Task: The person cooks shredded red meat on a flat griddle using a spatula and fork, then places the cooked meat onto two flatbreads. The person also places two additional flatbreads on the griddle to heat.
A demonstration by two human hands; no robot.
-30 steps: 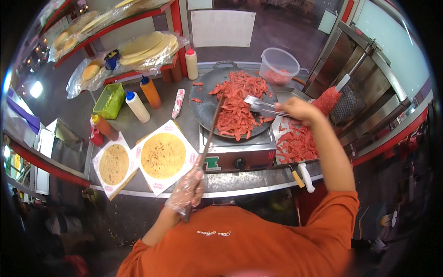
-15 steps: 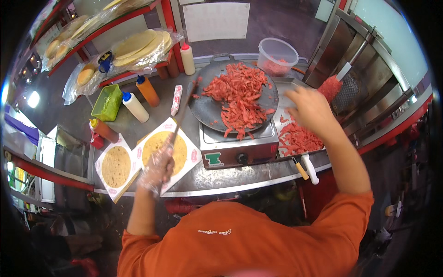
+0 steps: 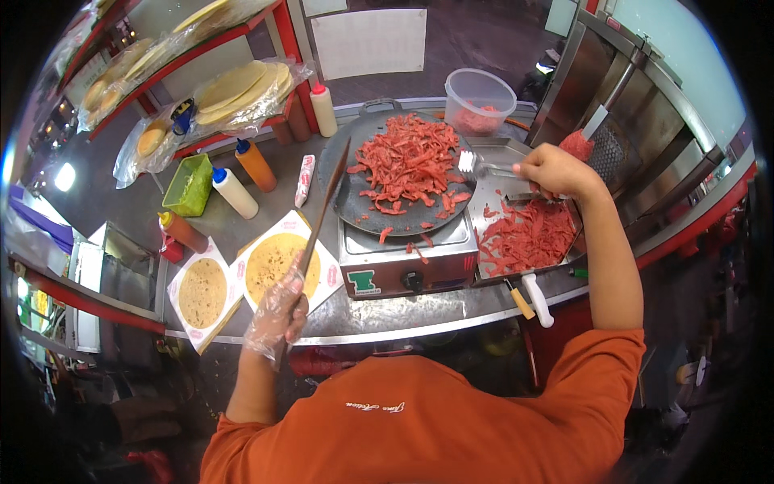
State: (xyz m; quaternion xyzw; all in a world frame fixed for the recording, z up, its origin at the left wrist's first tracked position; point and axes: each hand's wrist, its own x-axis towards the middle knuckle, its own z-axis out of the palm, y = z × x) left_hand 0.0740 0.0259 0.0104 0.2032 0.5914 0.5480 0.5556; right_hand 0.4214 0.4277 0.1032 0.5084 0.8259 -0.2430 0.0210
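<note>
My left hand (image 3: 278, 315), in a clear plastic glove, is closed round a long, thin, flat tool (image 3: 321, 216), whose tip reaches the left side of the dark round griddle pan (image 3: 351, 198). Its exact kind is hard to make out. Strips of red meat (image 3: 409, 153) lie heaped on the pan. On the right, my bare right hand (image 3: 555, 171) grips metal tongs (image 3: 493, 168), their scalloped ends just at the pan's right rim. More red strips fill a metal tray (image 3: 528, 238) below that hand. Two flatbreads (image 3: 278, 266) (image 3: 203, 292) lie on paper sheets near my left hand.
The pan sits on a gas stove (image 3: 407, 274). A white-handled knife (image 3: 538, 300) juts over the counter's front edge. Sauce bottles (image 3: 235, 192) and a green tub (image 3: 189, 185) stand left; a clear bucket (image 3: 481, 93) is behind. A vertical grill (image 3: 617, 89) rises right.
My right hand, seen without a tool before, now holds the tongs. The meat on the pan is gathered further back, with a few strips fallen onto the stove. The left hand's tool tip has moved slightly.
</note>
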